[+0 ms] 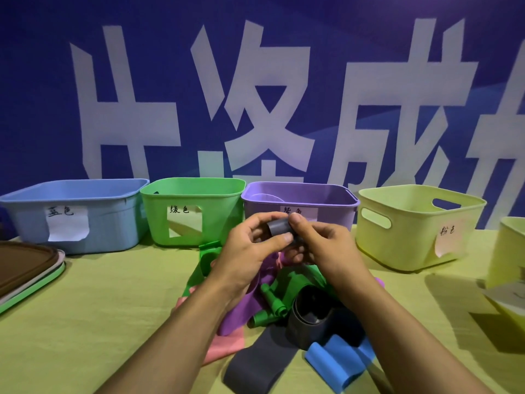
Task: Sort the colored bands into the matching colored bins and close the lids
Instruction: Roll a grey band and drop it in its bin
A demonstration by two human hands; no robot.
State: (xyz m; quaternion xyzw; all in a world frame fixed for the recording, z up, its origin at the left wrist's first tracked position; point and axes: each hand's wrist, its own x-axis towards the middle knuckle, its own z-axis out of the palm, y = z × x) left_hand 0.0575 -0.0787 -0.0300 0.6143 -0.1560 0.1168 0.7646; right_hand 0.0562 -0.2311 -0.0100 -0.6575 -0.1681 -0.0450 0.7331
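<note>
My left hand (pixel 247 251) and my right hand (pixel 321 245) meet in front of the purple bin (pixel 301 206), both pinching a small rolled grey band (pixel 279 227). Below them on the table lies a pile of bands: green (pixel 295 282), purple (pixel 244 311), pink (pixel 227 345), dark grey (pixel 252 362) and blue (pixel 332 365). Along the back stand a blue bin (pixel 79 214), a green bin (pixel 193 209), the purple bin and a pale yellow bin (pixel 417 223), each open and bearing a paper label.
Stacked lids (pixel 25 271) lie at the left edge of the table. Another pale yellow bin (pixel 508 251) stands at the right edge with a paper label in front of it. A blue banner with large white characters hangs behind the bins.
</note>
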